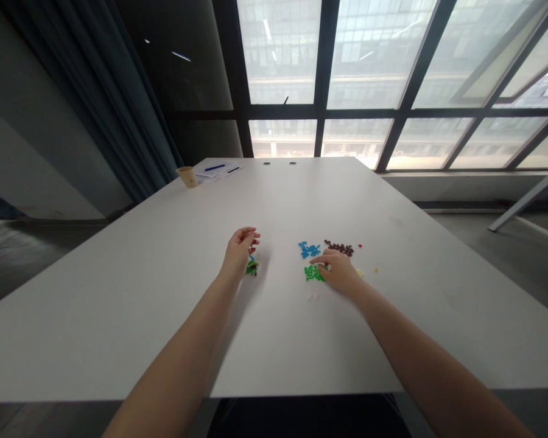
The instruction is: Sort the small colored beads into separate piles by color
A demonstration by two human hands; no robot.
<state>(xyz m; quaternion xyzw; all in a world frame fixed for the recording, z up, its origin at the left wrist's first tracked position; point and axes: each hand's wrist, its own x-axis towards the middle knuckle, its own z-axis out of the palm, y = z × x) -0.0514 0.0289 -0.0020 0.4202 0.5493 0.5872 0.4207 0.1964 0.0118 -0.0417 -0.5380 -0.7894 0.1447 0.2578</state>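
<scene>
My left hand [238,250] is raised a little above the white table, its fingers curled towards the thumb. Whatever sits between those fingertips is too small to make out. Just below and beside it lies a small mixed cluster of green, blue, yellow and dark pieces [252,266], partly hidden by the hand. Over the right edge of a pile of small green pieces [311,273] is my right hand [337,271], index finger stretched out and thumb apart from it. Small blue pieces [309,249] lie behind the green ones. Dark brown pieces [342,249] are heaped beyond my right hand.
Pale yellow pieces [360,273] show beside my right wrist. A single yellow piece [376,269], a red piece [360,246] and a few pale pink pieces [313,297] lie apart. A paper cup [188,177] and papers with pens [217,171] occupy the table's far left corner.
</scene>
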